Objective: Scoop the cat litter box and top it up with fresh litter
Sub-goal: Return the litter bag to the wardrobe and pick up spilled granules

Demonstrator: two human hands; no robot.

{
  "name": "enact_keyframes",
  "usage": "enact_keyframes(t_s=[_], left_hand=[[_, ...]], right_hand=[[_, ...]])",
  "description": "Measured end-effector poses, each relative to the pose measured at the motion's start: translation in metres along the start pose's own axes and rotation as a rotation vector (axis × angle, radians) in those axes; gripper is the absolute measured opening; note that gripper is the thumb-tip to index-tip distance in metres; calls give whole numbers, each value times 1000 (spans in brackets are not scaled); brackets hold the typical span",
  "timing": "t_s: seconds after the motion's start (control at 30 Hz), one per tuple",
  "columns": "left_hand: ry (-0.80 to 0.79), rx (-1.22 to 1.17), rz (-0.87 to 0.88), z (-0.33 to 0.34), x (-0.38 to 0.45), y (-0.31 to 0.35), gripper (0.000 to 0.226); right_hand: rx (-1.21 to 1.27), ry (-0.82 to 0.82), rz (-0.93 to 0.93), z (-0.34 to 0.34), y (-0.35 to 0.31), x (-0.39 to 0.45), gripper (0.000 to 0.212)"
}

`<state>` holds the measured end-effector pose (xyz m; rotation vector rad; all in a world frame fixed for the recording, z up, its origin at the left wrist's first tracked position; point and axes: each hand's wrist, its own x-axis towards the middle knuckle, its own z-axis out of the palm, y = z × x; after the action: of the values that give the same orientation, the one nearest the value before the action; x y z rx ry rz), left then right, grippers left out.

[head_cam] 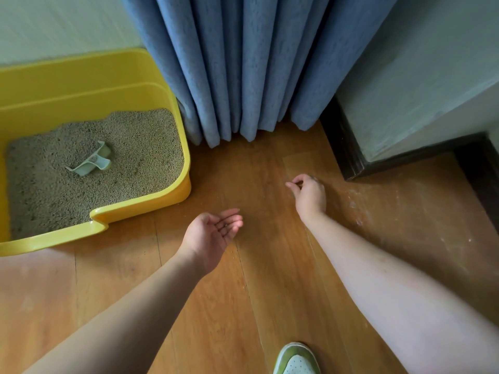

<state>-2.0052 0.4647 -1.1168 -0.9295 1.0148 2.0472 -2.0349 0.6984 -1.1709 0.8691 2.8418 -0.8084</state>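
Observation:
A yellow litter box [151,203] stands on the wooden floor at the left, filled with grey-brown litter [135,163]. A pale green scoop [93,161] lies in the litter, half sunk. My left hand [213,233] is palm up just right of the box's front corner, fingers apart, with a few small litter grains resting in the palm. My right hand [307,195] hovers low over the floor farther right, palm down, its thumb and fingertips pinched together; whether a grain is between them is too small to tell.
A blue curtain [243,71] hangs to the floor behind the box. A pale wall with a dark baseboard [348,157] juts out at the right. Pale dusty marks [356,211] speckle the floor near it. A green and white shoe [297,360] shows at the bottom edge.

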Motion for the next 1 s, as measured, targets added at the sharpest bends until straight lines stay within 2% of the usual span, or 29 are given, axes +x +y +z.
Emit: enact_keyframes(t_s=[0.17,0.23,0.33,0.4,0.47,0.57,0.63,0.7,0.83,1.0], left_hand=[[14,-15,7,-4,2,1,46],[12,-20,10,-5,2,2,46],[7,-30,0,-5,2,3,45],[11,-41,-2,-4,2,4,45],[19,-60,-6,-4,2,4,45],[34,-75,-12,-5,5,4,44],[47,-66,-7,-6,6,4,44],[65,-43,-5,-7,6,4,44],[74,9,-27,-16,4,3,45],[41,37,-63,-32,-3,8,47]], right_hand=[[-79,-17,-42,1,3,-1,23],[0,-39,1,-3,0,-3,26],[349,-125,206,-16,-7,-9,38],[697,-232,432,-21,-11,-16,48],[1062,-317,582,-22,-14,-27,45],[1409,-424,645,-26,-21,-44,29],[1550,-512,631,-28,-25,-52,26],[1576,-613,613,-28,-25,-59,31],[1421,-819,531,-17,-23,-76,41],[1257,-918,413,-1,-31,-90,41]])
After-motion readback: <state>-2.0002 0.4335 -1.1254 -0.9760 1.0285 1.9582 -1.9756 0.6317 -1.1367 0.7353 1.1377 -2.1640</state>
